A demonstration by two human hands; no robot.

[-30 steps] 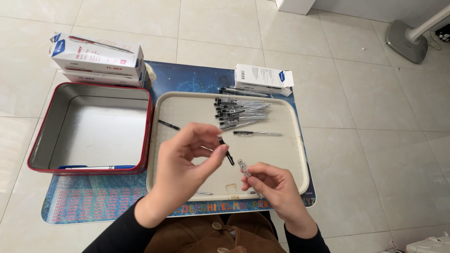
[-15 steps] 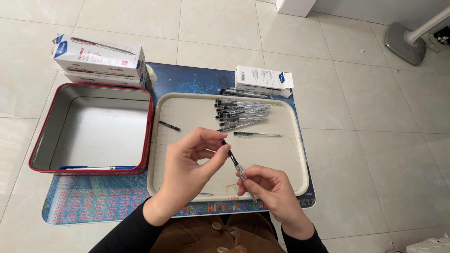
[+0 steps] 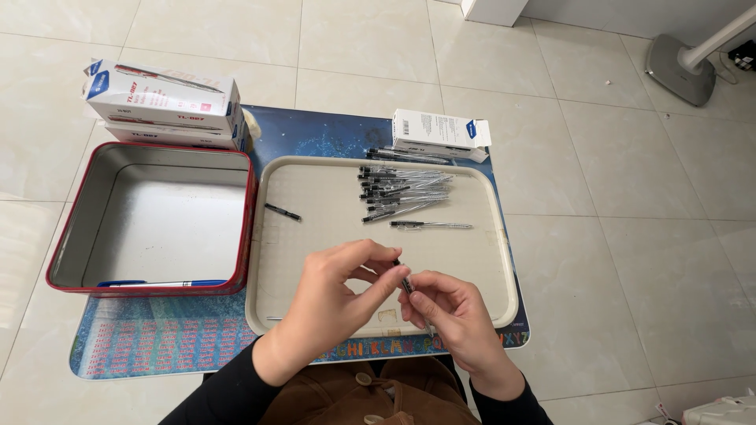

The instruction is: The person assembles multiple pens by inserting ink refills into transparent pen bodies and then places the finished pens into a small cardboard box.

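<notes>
Both hands meet over the near edge of a beige tray (image 3: 315, 181). My left hand (image 3: 335, 303) pinches the dark top end of a small clear pen (image 3: 406, 282). Around the pen's lower part my right hand (image 3: 453, 319) is closed, hiding most of the barrel. At the tray's far side lies a pile of several clear pens with black ends (image 3: 398, 189), and a single pen (image 3: 431, 225) rests just in front of it. A small black pen part (image 3: 282, 212) lies alone at the tray's left.
A red-rimmed metal tin (image 3: 153, 224) stands left of the tray, a blue pen (image 3: 161, 283) lying along its near wall. Two stacked white boxes (image 3: 161, 102) sit behind the tin, and a smaller white box (image 3: 437, 134) behind the tray. All rest on a blue mat (image 3: 157, 338) over a tiled floor.
My hands have drawn together; the left fingers, spread and apart from the right hand before, now pinch the pen's top directly above the right hand.
</notes>
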